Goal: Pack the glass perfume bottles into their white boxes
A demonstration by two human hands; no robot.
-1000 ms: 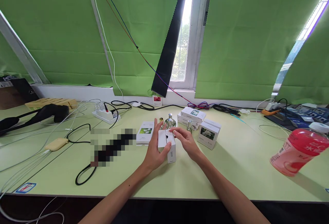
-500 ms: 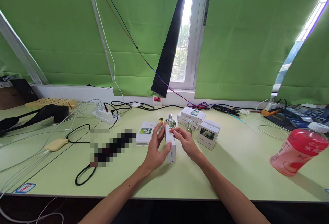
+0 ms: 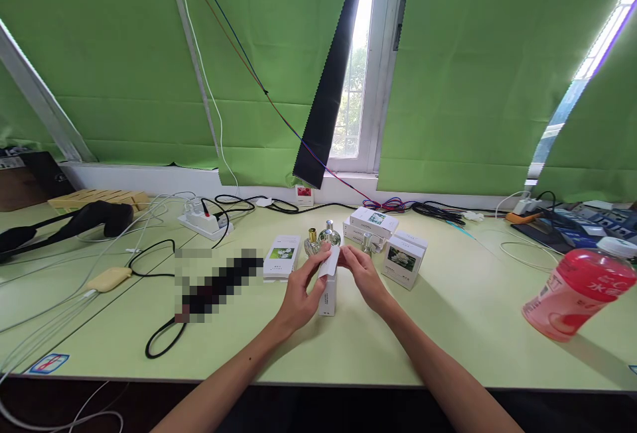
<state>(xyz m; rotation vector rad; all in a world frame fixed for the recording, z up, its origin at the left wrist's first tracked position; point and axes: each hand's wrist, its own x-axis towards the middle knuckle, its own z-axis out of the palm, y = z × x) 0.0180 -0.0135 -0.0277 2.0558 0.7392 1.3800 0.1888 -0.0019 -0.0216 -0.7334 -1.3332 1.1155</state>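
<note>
A small white box (image 3: 327, 302) stands upright on the table between my hands, its top flap (image 3: 329, 262) raised and tilted. My left hand (image 3: 300, 295) is closed on the box's left side, with thumb and fingers near the flap. My right hand (image 3: 365, 278) has its bent fingers against the upper right side of the box; their tips are partly hidden. Just behind stand a glass perfume bottle with a silver cap (image 3: 329, 233) and one with a gold cap (image 3: 312, 242). Another silver-capped bottle (image 3: 367, 244) stands behind my right hand.
A flat white box (image 3: 281, 257) lies to the left; a white flower-print box (image 3: 405, 259) and stacked boxes (image 3: 371, 226) sit to the right. A pink bottle (image 3: 577, 287) stands far right. Cables, a power strip (image 3: 206, 224) and a beige adapter (image 3: 108, 280) lie left.
The box's top flap has lifted and now tilts up toward me. My right fingers have shifted from over the top to the box's right side.
</note>
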